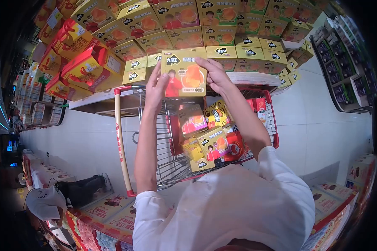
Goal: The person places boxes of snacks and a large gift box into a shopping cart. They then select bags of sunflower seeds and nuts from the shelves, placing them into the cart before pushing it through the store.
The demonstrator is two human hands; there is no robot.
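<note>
Between my two hands is a yellow snack box (183,85) with an orange food picture and a figure in red on its front. My left hand (156,87) grips its left side, thumb on the front face. On the right side, my right hand (214,74) holds the upper corner with the thumb over the front. Below the box stands a shopping cart (117,108) with red trim. Inside it lie similar yellow boxes (213,144), a yellow-and-black package (218,113) and a red package (234,144).
Stacked yellow boxes (220,35) fill the display ahead. Red-and-yellow gift boxes (92,69) stand at its left. A shelf of dark packages (339,67) is at the right. Behind me are low displays (107,209), with another person (46,203) bending at the lower left.
</note>
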